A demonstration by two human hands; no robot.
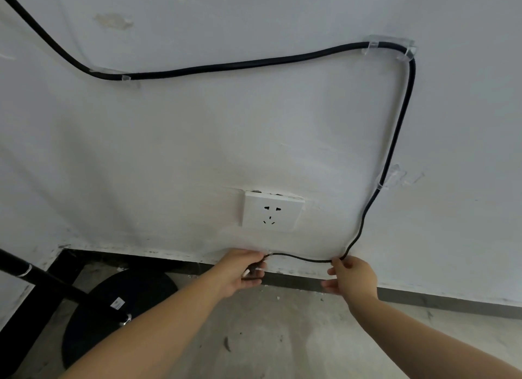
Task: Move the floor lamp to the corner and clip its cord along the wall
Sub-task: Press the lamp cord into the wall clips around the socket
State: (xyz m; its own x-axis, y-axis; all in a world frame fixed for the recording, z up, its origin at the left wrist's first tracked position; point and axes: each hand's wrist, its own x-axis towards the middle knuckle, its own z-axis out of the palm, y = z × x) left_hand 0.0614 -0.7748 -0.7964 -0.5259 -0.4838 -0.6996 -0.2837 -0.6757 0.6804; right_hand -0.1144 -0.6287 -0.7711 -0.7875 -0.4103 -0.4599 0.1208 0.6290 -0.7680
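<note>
A black cord (231,66) runs along the white wall through clear clips: one at the left (125,78), two at the top right bend (373,47), one lower right (387,181). The cord drops to just above the floor and turns left. My right hand (351,277) pinches the cord at that low bend. My left hand (243,271) holds the cord's end against the wall, with a small clear clip or plug between the fingers; I cannot tell which. The floor lamp's black pole (42,277) and round base (118,302) stand at the lower left.
A white wall socket (272,213) sits just above my hands, nothing plugged in. A dark skirting strip (423,302) runs along the wall's foot. The concrete floor (268,336) is dusty with small debris. A dark frame stands behind the lamp base.
</note>
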